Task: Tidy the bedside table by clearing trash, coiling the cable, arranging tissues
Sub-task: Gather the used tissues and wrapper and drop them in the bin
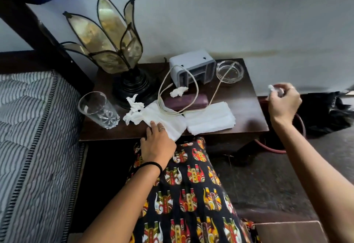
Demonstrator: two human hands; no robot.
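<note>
Meanwhile, right hand [283,103] pinches crumpled tissue [274,90]; left hand [158,143] flat on tissues [168,122].

Your table's clutter: tissues, wads, one loose cable.
Flat tissues [210,118] lie at the front edge; crumpled wads [134,108] sit beside them; the cable [178,89] loops uncoiled across both.

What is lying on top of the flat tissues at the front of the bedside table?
The white cable runs across both flat tissues, and the left hand presses on the left one. Anything beneath the tissues is covered and cannot be seen.
</note>
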